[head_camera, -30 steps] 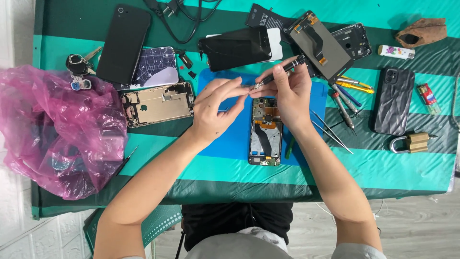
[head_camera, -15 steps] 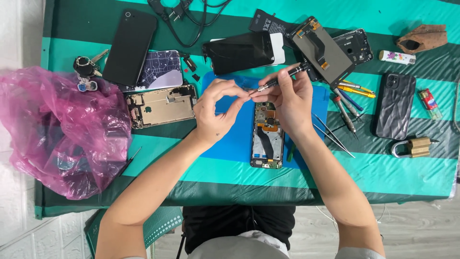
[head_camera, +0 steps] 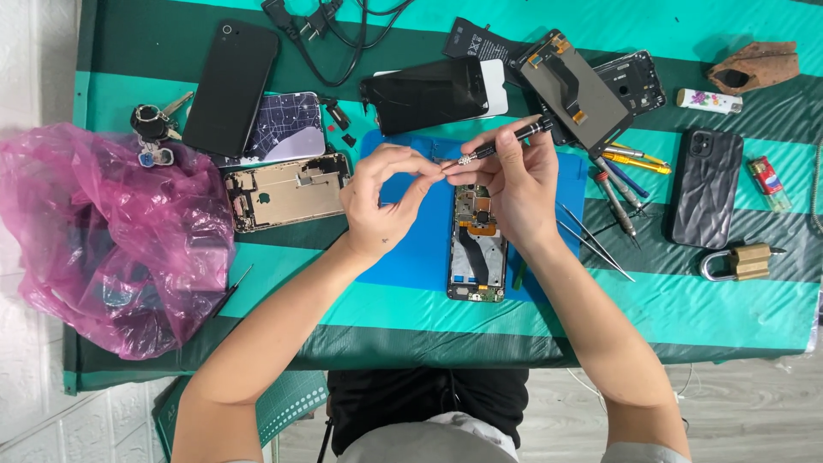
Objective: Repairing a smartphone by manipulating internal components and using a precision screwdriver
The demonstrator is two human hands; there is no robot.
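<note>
A crumpled pink plastic bag [head_camera: 107,236] is lying at the far left of the green-striped table [head_camera: 686,300], with a bunch of keys [head_camera: 153,129] just above it. A black smartphone [head_camera: 230,86] is lying face down to the right of the keys, beside a dark patterned phone cover [head_camera: 287,127], and below them an opened gold phone chassis [head_camera: 287,190] is showing its insides.

The left hand [head_camera: 377,201] is hovering over the blue rectangular work mat [head_camera: 420,249], its thumb and fingertips pinching together at the silver tip of the screwdriver, apparently on some tiny part too small to make out. The right hand [head_camera: 514,184] is gripping a slim black precision screwdriver [head_camera: 501,146], fingers wrapped around its shaft, the tip pointing left toward the left hand's fingertips. Beneath both hands, an opened smartphone with exposed circuit board [head_camera: 476,249] is lying lengthwise on the mat.

Above the hands, a black detached screen [head_camera: 433,93] and a grey display panel [head_camera: 573,86] are resting near black cables [head_camera: 334,26]. Right of the mat, metal tweezers [head_camera: 596,244] and several loose screwdrivers [head_camera: 621,176] are lying together. Farther right sit a black textured phone case [head_camera: 705,187], a brass padlock [head_camera: 741,261] and a small lighter [head_camera: 769,182].
</note>
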